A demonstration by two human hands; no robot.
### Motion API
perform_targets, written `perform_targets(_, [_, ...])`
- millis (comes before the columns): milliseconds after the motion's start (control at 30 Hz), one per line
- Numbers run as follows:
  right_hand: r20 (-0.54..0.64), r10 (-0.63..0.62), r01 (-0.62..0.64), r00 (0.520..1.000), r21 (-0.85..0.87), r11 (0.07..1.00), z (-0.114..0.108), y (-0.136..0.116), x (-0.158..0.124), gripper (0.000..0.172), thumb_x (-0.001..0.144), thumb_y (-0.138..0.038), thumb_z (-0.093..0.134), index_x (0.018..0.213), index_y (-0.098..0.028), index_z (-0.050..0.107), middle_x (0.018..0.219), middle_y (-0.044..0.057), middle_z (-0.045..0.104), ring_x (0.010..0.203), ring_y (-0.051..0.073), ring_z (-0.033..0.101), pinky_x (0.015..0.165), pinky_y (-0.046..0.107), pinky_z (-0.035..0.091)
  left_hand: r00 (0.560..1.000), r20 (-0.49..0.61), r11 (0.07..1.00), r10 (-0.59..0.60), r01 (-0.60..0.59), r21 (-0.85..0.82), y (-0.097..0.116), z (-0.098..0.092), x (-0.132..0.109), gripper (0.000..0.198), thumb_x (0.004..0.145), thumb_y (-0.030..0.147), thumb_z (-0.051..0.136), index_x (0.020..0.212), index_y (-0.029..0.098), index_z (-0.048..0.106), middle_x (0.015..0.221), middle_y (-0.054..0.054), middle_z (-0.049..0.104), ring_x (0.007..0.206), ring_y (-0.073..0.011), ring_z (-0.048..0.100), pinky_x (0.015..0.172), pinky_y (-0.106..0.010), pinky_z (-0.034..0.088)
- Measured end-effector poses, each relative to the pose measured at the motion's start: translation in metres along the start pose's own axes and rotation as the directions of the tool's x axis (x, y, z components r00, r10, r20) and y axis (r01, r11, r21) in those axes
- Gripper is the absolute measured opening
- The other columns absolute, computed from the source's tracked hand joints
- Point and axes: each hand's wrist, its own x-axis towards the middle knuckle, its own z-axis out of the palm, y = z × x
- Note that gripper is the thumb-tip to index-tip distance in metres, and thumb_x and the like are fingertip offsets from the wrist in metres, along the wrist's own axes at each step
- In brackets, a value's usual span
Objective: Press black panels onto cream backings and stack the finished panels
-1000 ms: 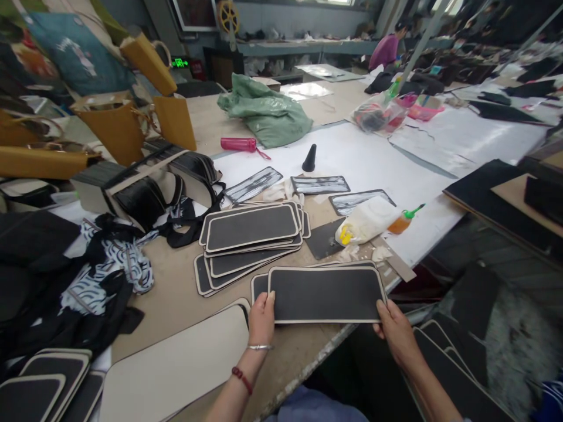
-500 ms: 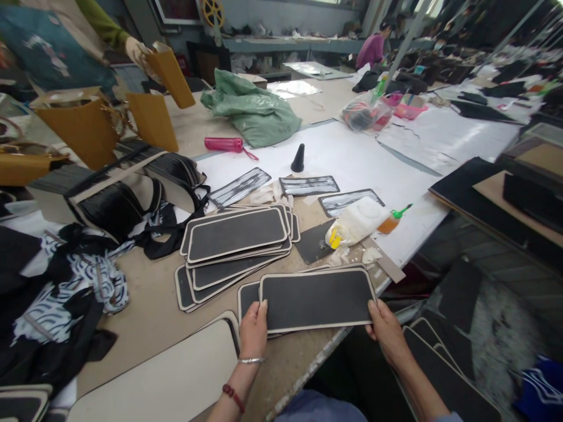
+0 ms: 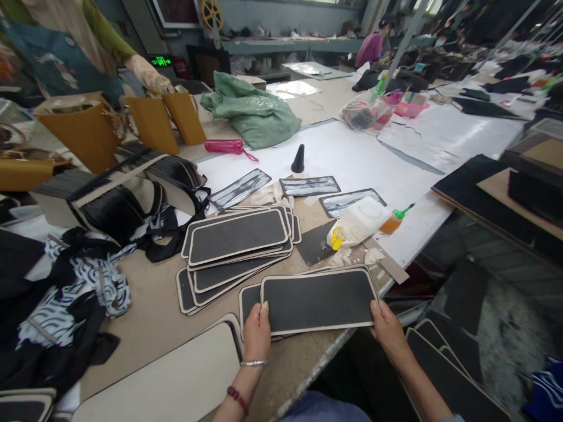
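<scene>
Between my two hands lies a black rectangular panel (image 3: 319,299) with a beige border and rounded corners, above similar panels near the table's front edge. My left hand (image 3: 256,331) grips its lower left corner, thumb on top. At the lower right corner, my right hand (image 3: 389,328) pinches the panel the same way. The fingers beneath it are mostly hidden. A fanned stack of like panels (image 3: 237,237) sits just beyond, to the left. Close to my left wrist is a large beige panel (image 3: 167,375) with a dark edge.
A white bottle (image 3: 358,221) with a yellow tip and a small orange bottle (image 3: 392,223) lie at right. Beyond are streaked strips (image 3: 310,186) and a black cone (image 3: 298,159). Patterned fabric (image 3: 79,287) covers the left. A co-worker's gloved hand (image 3: 152,75) touches mustard bags (image 3: 185,117).
The co-worker's hand has lowered a mustard bag onto the table beside another one. My hands keep their hold on the panel, almost unmoved; the view has shifted slightly.
</scene>
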Motion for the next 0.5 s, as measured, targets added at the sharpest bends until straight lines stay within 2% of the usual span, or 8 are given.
perform_targets(100, [0.008,-0.017,0.018,1.0,-0.045,0.999,-0.001,0.001,0.005,0.04,0.065,-0.062,0.04,0.075,-0.023,0.042,0.063,-0.002,0.047,0.058,0.015,0.05,0.047,0.024,0.042,1.0,-0.021,0.999,0.024,-0.023,0.037,-0.001,0.003,0.0,0.032,0.073,0.051,0.028,0.057,0.023,0.033,0.053,0.003,0.037,0.054,-0.0146,0.038,0.057,-0.027,0.029])
perform_targets(233, [0.048,-0.136,0.144,0.99,-0.29,0.946,-0.005,0.005,0.01,0.039,0.072,-0.061,0.03,0.067,-0.023,0.038,0.052,-0.003,0.042,0.049,0.015,0.047,0.047,0.026,0.038,0.999,0.002,0.989,0.054,-0.054,0.141,-0.007,0.005,0.001,0.031,0.077,0.047,0.03,0.057,0.023,0.033,0.049,0.003,0.037,0.05,-0.0142,0.037,0.054,-0.025,0.026])
perform_targets(300, [0.028,-0.214,0.199,0.977,-0.498,0.844,-0.011,0.005,0.01,0.038,0.077,-0.057,0.027,0.067,-0.023,0.039,0.055,0.0,0.046,0.052,0.017,0.05,0.053,0.029,0.038,0.998,0.038,0.981,0.058,-0.064,0.182,-0.009,0.004,0.001,0.031,0.079,0.046,0.031,0.058,0.023,0.033,0.048,0.004,0.038,0.049,-0.0145,0.039,0.053,-0.025,0.026])
perform_targets(367, [-0.012,-0.318,0.225,0.948,-0.682,0.696,-0.016,0.004,0.013,0.036,0.08,-0.053,0.026,0.073,-0.022,0.043,0.065,0.004,0.054,0.062,0.021,0.054,0.06,0.032,0.039,0.996,0.075,0.973,0.049,-0.064,0.221,-0.008,0.002,0.001,0.03,0.081,0.043,0.033,0.059,0.023,0.033,0.047,0.004,0.039,0.049,-0.0151,0.043,0.052,-0.024,0.026])
perform_targets(433, [-0.023,-0.451,0.27,0.892,-0.774,0.572,-0.021,0.004,0.019,0.036,0.083,-0.048,0.024,0.081,-0.02,0.048,0.079,0.01,0.058,0.076,0.025,0.056,0.068,0.035,0.041,0.994,0.103,0.96,0.039,-0.066,0.271,-0.005,-0.001,0.001,0.028,0.083,0.04,0.034,0.06,0.023,0.033,0.048,0.003,0.042,0.051,-0.0159,0.047,0.053,-0.024,0.027])
perform_targets(500, [-0.009,-0.554,0.326,0.833,-0.8,0.503,-0.022,0.005,0.03,0.04,0.084,-0.043,0.025,0.091,-0.015,0.051,0.089,0.016,0.058,0.088,0.028,0.054,0.077,0.038,0.041,0.991,0.129,0.938,0.028,-0.071,0.339,-0.001,-0.004,-0.001,0.027,0.086,0.038,0.033,0.063,0.023,0.034,0.051,0.002,0.048,0.054,-0.0172,0.052,0.053,-0.024,0.028])
